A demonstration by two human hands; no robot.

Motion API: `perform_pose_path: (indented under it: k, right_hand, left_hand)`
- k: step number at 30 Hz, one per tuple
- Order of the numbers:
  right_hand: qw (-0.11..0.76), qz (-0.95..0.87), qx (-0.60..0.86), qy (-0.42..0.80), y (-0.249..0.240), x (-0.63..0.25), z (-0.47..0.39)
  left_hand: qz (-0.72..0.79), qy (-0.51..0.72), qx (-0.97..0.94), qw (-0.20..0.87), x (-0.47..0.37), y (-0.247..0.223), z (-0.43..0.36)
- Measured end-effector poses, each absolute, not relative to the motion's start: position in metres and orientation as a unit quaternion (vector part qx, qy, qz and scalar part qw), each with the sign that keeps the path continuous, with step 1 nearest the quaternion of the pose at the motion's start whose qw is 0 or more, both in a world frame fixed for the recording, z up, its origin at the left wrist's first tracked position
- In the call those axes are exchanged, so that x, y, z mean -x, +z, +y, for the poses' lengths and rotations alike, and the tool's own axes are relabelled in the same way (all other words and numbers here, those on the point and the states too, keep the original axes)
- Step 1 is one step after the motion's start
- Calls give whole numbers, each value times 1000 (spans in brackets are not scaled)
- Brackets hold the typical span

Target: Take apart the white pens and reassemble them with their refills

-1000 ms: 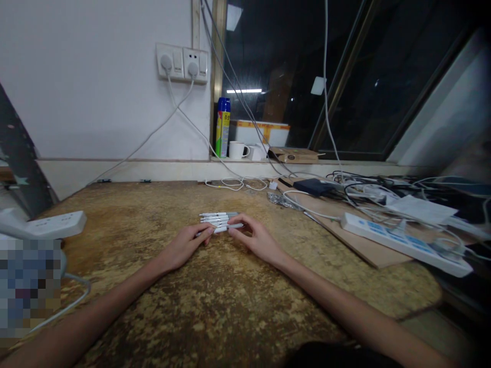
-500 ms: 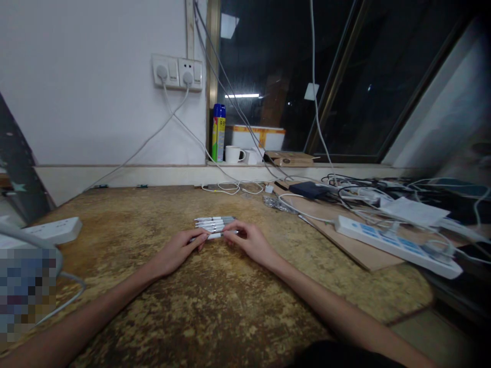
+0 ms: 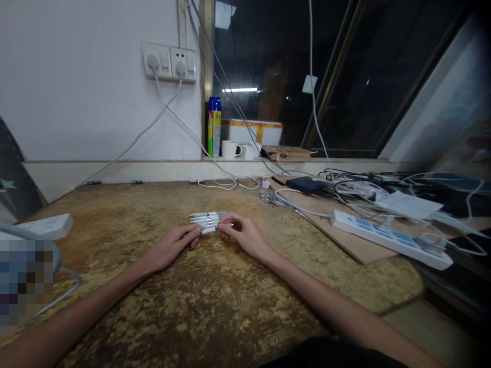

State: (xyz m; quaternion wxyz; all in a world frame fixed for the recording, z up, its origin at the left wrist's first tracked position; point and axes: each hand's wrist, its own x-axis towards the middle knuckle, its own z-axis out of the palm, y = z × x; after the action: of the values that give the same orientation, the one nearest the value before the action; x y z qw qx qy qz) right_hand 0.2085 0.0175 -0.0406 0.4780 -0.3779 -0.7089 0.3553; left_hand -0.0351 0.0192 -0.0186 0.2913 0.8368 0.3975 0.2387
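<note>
Several white and grey pens (image 3: 203, 216) lie side by side in a row on the worn wooden table. At the near side of this row is another white pen (image 3: 209, 230), with a hand at each end of it. The left end is pinched by my left hand (image 3: 178, 243), fingers closed. My right hand (image 3: 243, 235) has its thumb and fingers closed on the right end, close beside the row. My fingers cover both tips of this pen.
On the right, a white power strip (image 3: 391, 239) and tangled cables lie over a brown board (image 3: 355, 248). Another power strip (image 3: 53, 226) is at the left edge. A spray can (image 3: 215, 128) and a white mug (image 3: 230, 149) stand on the windowsill.
The whole view has shifted slightly, so everything appears a little further left and up. Both hands stay on the near pen, which now looks slightly more tilted.
</note>
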Motion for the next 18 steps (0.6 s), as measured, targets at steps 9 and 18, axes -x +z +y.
perform_pose_path:
  k: [9, 18]
  right_hand:
    - [489, -684, 361, 404, -31, -211, 25]
    - [495, -684, 360, 398, -33, -215, 31]
  left_hand:
    - [403, 268, -826, 288, 32, -14, 14]
    - [407, 299, -789, 349, 36, -20, 14]
